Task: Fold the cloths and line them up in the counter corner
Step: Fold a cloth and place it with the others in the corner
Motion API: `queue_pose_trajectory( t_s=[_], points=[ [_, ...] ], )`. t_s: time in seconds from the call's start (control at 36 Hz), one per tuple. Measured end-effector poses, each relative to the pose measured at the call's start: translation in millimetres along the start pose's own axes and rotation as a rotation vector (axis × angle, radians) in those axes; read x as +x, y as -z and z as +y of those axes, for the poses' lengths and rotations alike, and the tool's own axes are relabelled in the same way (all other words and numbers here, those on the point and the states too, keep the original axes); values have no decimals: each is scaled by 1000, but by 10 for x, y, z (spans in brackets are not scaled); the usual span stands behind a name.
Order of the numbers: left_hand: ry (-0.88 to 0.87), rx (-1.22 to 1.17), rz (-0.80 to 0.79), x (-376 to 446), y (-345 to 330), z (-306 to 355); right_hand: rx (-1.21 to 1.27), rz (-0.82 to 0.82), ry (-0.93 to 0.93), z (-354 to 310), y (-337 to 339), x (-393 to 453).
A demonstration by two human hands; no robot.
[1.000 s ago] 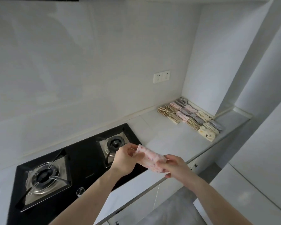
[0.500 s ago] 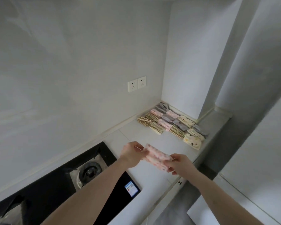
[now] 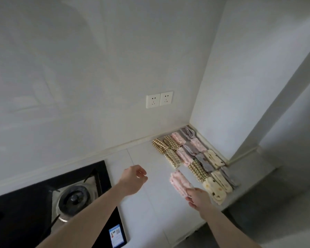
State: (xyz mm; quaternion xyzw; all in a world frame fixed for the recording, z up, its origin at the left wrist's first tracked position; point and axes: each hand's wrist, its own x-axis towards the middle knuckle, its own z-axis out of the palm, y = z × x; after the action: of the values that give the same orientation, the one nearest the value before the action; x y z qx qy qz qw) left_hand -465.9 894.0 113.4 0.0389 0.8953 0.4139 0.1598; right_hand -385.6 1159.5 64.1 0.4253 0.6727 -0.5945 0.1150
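A folded pink spotted cloth (image 3: 179,181) is at the counter surface just left of the rows, its near end pinched by my right hand (image 3: 197,196). My left hand (image 3: 133,179) hovers over the white counter (image 3: 150,203) to the left, fingers loosely curled and holding nothing. Several folded cloths (image 3: 195,158) lie in neat rows in the counter corner: checked beige ones, pink ones, grey ones and cream spotted ones. The held cloth lines up behind a checked beige cloth (image 3: 171,158) of the left-most row.
A black gas hob (image 3: 43,203) with a burner (image 3: 73,197) takes up the counter's left part. A double wall socket (image 3: 159,99) is above the corner. The counter's front edge runs close to my right forearm, with the floor below.
My left hand has let go of the pink cloth and drawn back to the left. My right hand has carried the cloth right and down to the rows. The view has swung toward the corner.
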Motion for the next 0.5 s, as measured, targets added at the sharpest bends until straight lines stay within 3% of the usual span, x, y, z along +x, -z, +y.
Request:
queue_pose_trajectory(
  t_s=[0.25,0.36,0.5],
  points=[
    [119,-8,66,169,-313,-30,-175,21,-45,-105,203,1062],
    [194,-31,100,174,-412,-73,-214,-49,12,-259,279,1314],
    [282,-33,133,88,-515,-192,-317,-15,85,-349,292,1571]
  ],
)
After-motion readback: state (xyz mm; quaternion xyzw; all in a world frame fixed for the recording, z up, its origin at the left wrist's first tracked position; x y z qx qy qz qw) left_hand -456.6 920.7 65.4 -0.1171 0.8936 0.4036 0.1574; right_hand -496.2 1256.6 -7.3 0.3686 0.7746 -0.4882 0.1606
